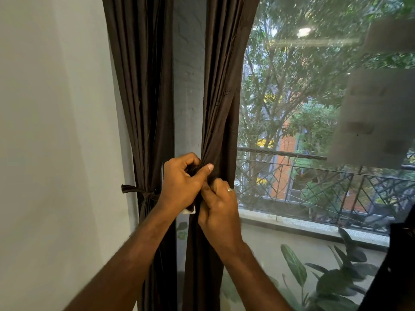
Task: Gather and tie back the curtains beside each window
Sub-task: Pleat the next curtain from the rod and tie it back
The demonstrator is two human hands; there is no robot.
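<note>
Both my hands were bunched on the right curtain (221,90) at its gathered waist beside the window (314,108): left hand (183,182) pinching dark fabric, right hand (216,206) gripping just below, touching it. The left curtain (143,86) hung already knotted with its tie (143,194); I could read no writing anywhere.

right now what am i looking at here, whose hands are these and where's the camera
There is no machine here. The single picture comes from a camera worn on a person's head, looking forward and down. The left hand and right hand are that person's own, both closed on a gathered dark brown curtain beside a window. A second curtain to the left is already bound with a knotted tie. Leafy plants show at lower right.
</note>
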